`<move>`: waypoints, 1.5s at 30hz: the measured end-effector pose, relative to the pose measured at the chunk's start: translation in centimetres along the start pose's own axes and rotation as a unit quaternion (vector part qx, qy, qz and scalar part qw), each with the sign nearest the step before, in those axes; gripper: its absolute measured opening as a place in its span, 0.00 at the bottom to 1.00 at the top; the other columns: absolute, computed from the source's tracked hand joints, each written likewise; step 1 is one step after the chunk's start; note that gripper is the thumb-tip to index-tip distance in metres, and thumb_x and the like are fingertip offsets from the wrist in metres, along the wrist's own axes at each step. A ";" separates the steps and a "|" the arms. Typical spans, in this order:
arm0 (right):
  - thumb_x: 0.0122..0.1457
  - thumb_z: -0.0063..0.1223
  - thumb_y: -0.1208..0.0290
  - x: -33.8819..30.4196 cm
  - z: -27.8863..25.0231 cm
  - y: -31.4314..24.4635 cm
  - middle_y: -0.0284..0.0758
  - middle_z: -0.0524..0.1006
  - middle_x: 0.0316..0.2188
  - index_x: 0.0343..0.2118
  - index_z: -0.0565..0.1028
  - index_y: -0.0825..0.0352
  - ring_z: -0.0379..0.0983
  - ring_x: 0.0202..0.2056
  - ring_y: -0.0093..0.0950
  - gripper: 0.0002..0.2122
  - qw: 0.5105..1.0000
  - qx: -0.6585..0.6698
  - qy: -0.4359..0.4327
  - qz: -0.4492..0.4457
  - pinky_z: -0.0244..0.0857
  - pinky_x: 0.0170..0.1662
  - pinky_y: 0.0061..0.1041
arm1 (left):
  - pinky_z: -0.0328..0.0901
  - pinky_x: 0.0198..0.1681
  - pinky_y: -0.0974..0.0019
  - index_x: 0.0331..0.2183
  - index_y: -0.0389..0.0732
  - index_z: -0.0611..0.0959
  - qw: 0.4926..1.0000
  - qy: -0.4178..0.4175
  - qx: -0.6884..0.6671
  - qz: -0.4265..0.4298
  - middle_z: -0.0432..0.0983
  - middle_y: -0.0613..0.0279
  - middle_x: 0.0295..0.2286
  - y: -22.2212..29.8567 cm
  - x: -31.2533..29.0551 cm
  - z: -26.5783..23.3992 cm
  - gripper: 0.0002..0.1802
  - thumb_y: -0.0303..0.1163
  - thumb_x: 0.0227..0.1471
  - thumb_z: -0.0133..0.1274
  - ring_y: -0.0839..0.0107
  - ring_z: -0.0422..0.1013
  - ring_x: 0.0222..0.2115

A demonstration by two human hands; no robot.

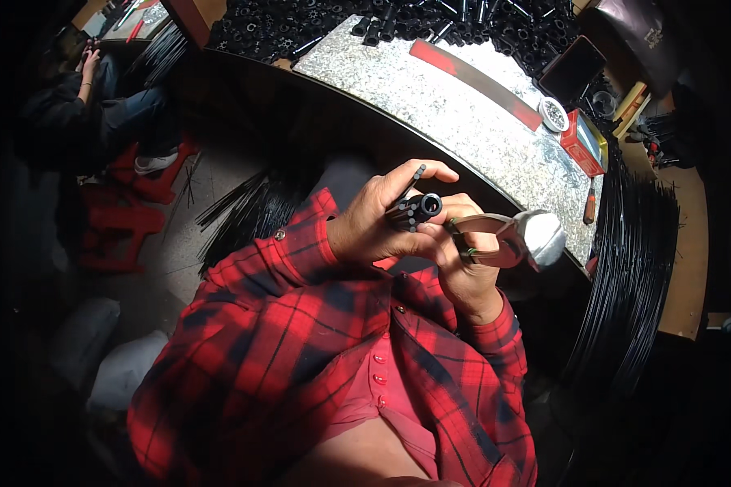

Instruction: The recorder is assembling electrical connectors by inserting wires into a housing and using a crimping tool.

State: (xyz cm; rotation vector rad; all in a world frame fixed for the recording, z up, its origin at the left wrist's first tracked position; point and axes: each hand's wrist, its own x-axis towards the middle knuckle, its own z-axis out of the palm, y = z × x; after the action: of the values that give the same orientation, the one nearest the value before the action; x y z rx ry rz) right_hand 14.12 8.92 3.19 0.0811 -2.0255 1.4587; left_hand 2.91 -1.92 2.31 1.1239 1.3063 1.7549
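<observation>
My left hand is closed around a bundle of thin black rods, whose round ends face up. A short black tube with a hollow end sits against the bundle, by the fingertips of both hands. My right hand grips a plier-like tool with two curved tan arms and a pale, rounded end pointing right. Its fingers pass between the arms. The tool's other end is partly hidden by the fingers near the tube. Both hands are in front of the bench edge.
On the speckled bench lie a red-and-dark strip, a round white dish, a red box and a screwdriver. Black parts are heaped behind. Long black rods hang at right. Another person sits far left near red stools.
</observation>
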 end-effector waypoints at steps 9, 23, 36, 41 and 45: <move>0.45 0.54 0.86 0.1 0.8 0.4 0.37 0.72 0.27 0.28 0.71 0.71 0.70 0.28 0.26 0.07 1.000 0.009 0.020 -0.004 0.66 0.32 0.23 | 0.64 0.27 0.73 0.45 0.37 0.68 1.000 -0.005 -0.010 -0.004 0.74 0.62 0.24 -0.8 -0.2 -0.6 0.37 0.36 0.33 0.67 0.79 0.71 0.23; 0.43 0.58 0.82 0.8 -2.4 -2.2 0.34 0.69 0.21 0.37 0.69 0.70 0.66 0.22 0.22 0.16 0.964 -0.116 -0.087 0.222 0.58 0.27 0.17 | 0.55 0.25 0.79 0.46 0.33 0.67 0.997 -0.035 -0.066 -0.021 0.62 0.77 0.16 -1.9 -0.6 -5.1 0.50 0.46 0.21 0.70 0.85 0.60 0.18; 0.37 0.55 0.80 -1.8 -3.5 -3.5 0.36 0.61 0.18 0.54 0.65 0.65 0.61 0.18 0.30 0.33 0.840 -0.522 -0.149 -0.022 0.57 0.21 0.29 | 0.60 0.26 0.77 0.32 0.38 0.78 0.998 -0.027 -0.032 -0.049 0.70 0.72 0.22 -1.1 -0.4 -4.4 0.27 0.33 0.24 0.72 0.84 0.64 0.25; 0.45 0.57 0.72 -2.2 -3.8 -2.9 0.32 0.59 0.18 0.53 0.65 0.64 0.59 0.20 0.28 0.29 0.794 -0.592 -0.121 -0.067 0.54 0.22 0.26 | 0.60 0.26 0.77 0.31 0.39 0.78 0.999 -0.021 0.002 -0.028 0.71 0.71 0.24 -1.2 -0.4 -3.8 0.26 0.33 0.24 0.72 0.83 0.65 0.25; 0.45 0.58 0.71 -2.4 -3.9 -2.7 0.32 0.59 0.18 0.53 0.66 0.64 0.59 0.21 0.28 0.28 0.785 -0.605 -0.105 -0.082 0.53 0.22 0.26 | 0.61 0.27 0.76 0.31 0.39 0.78 1.000 -0.013 -0.013 -0.025 0.71 0.70 0.24 -1.6 -0.4 -3.2 0.27 0.34 0.24 0.72 0.82 0.66 0.25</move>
State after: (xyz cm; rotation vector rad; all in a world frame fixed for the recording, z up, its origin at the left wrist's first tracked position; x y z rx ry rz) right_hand 18.89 10.58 4.88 -0.1275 -2.6657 -0.1647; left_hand 0.18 -3.07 0.28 1.0874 1.2808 1.7110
